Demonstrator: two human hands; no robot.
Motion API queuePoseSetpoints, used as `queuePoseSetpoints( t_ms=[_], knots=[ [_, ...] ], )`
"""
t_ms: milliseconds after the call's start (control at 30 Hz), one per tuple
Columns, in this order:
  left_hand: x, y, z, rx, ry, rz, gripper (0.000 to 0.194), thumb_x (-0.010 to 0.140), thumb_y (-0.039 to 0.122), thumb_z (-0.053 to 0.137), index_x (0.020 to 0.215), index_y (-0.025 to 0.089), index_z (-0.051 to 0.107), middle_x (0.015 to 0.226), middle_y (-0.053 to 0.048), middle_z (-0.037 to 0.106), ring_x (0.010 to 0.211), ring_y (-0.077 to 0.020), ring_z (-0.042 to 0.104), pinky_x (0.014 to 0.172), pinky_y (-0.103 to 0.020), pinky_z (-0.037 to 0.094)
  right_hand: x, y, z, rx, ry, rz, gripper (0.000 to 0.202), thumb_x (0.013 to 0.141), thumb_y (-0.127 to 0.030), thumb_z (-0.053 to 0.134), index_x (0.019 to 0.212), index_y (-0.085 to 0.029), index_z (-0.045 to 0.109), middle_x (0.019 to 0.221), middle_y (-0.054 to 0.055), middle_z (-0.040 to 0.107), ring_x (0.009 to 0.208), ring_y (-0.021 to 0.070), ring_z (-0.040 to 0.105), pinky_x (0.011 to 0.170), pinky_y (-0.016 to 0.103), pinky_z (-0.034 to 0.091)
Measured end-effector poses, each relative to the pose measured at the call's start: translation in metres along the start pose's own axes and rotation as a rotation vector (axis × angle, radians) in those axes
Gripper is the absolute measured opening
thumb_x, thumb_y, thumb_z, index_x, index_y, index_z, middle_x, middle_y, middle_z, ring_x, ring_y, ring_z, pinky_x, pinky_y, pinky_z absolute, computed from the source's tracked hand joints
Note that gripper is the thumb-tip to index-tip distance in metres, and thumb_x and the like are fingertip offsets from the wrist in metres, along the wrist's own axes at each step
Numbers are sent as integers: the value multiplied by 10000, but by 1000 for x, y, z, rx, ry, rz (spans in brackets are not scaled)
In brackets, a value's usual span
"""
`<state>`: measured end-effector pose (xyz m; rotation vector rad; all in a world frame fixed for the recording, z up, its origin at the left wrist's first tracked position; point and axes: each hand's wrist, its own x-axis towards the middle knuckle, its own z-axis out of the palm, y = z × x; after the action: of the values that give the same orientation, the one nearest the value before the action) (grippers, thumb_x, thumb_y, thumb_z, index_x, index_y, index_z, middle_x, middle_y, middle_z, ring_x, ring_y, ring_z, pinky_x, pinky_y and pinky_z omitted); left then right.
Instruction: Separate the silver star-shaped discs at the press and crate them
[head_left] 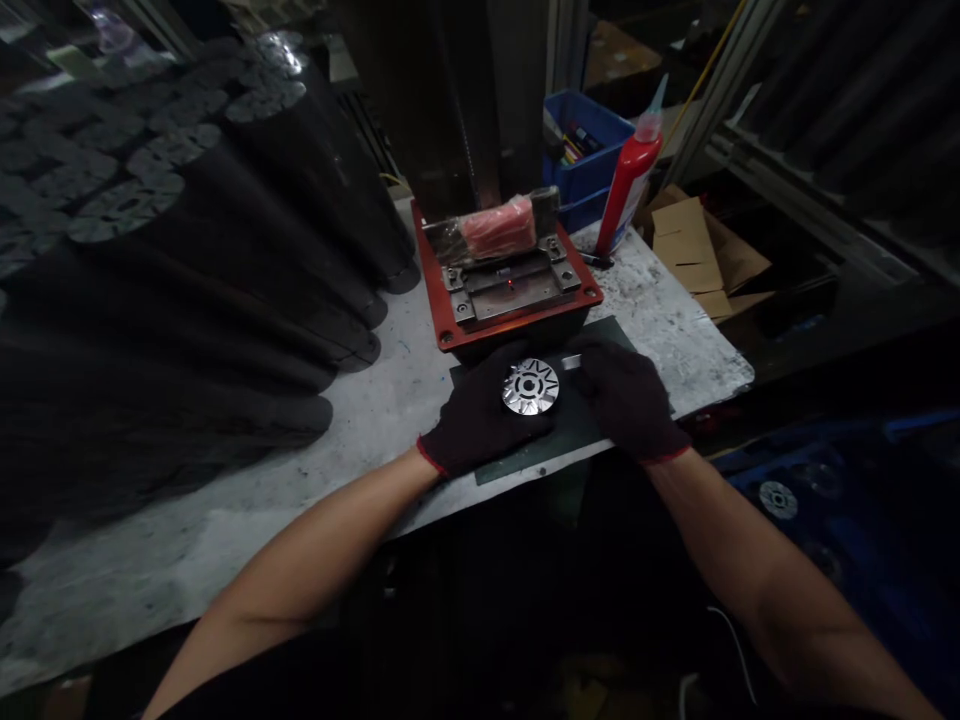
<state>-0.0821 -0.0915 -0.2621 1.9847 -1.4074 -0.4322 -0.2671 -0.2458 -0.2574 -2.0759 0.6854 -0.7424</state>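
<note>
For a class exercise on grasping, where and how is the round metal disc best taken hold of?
Probably grip the disc by its outer rim, coming from the right. It is round, its patterned face is turned up, and the left hand lies along its left side, while the right edge looks exposed.

No lettering or numbers can be read.

Dim light falls across a stained, pale worktable (375, 420), with a slanting metal frame (726, 105) beyond.
</note>
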Motion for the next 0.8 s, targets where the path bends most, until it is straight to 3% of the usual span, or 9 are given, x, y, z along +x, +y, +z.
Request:
queuePoseSetpoints(
  t_ms=[100, 200, 267, 400, 433, 567, 633, 733, 800],
  knots=[
    [1, 3, 1, 23, -14, -27, 1042, 767, 531, 977, 1647, 242, 501, 1577, -132, 654, 1421, -387, 661, 1231, -538, 554, 11, -5, 9, 60, -56, 77, 329, 1086, -347, 534, 1069, -226, 839, 1128, 63, 849, 1084, 239, 782, 985, 372, 595],
    [0, 5, 2, 52, -15, -27, 993, 796, 526, 949, 1639, 238, 512, 1583, -135, 649, 1428, -388, 656, 1237, -541, 548, 21, -7, 13, -75, -149, -6, 328, 1091, -304, 535, 1088, -220, 852, 1174, 73, 851, 1118, 250, 781, 1015, 376, 582],
    [0, 7, 2, 67, -20, -27, 978, 814, 508, 933, 1646, 231, 501, 1584, -141, 647, 1427, -385, 658, 1234, -542, 549, 24, -10, 9, -195, -206, -115, 312, 1079, -244, 543, 1118, -194, 849, 1182, 100, 846, 1118, 261, 777, 1017, 377, 579],
    [0, 12, 0, 65, -25, -12, 975, 815, 502, 938, 1642, 230, 498, 1556, -149, 665, 1398, -377, 678, 1215, -536, 560, 31, -28, -9, -406, -487, -462, 285, 977, -97, 610, 1131, -162, 842, 1164, 135, 824, 1099, 280, 764, 1019, 387, 567],
    [1, 13, -1, 53, -15, -6, 978, 799, 511, 955, 1626, 232, 513, 1539, -145, 677, 1388, -374, 684, 1212, -537, 560, 36, -35, -14, -418, -507, -530, 290, 979, -104, 617, 1159, -170, 834, 1175, 127, 818, 1098, 277, 759, 1007, 389, 569],
    [4, 20, -1, 28, 11, 23, 1019, 696, 537, 1037, 1549, 235, 571, 1527, -125, 687, 1409, -381, 662, 1216, -571, 545, 78, -56, -23, -501, -246, -699, 396, 1056, -288, 629, 1430, -205, 726, 1438, 117, 729, 1308, 340, 675, 1116, 519, 524],
    [5, 20, -1, 46, 13, 9, 1012, 688, 512, 1046, 1538, 229, 576, 1534, -124, 684, 1419, -384, 655, 1218, -580, 542, 104, -60, -19, -585, -192, -772, 452, 1057, -372, 658, 1471, -197, 695, 1519, 125, 684, 1405, 398, 606, 1175, 606, 461],
    [4, 16, 0, 40, 16, -21, 995, 703, 469, 1037, 1549, 238, 566, 1532, -117, 687, 1413, -373, 663, 1209, -556, 559, 122, -58, -11, -595, -242, -868, 364, 1061, -435, 646, 1307, -201, 778, 1386, 111, 755, 1352, 387, 634, 1160, 602, 463],
    [3, 12, 0, 19, 9, 11, 1014, 723, 468, 1023, 1584, 250, 534, 1569, -111, 660, 1440, -363, 646, 1222, -540, 555, 109, -53, -6, -445, -127, -834, 326, 1087, -421, 593, 1142, -201, 827, 1201, 106, 808, 1193, 326, 707, 1090, 531, 518]
  ],
)
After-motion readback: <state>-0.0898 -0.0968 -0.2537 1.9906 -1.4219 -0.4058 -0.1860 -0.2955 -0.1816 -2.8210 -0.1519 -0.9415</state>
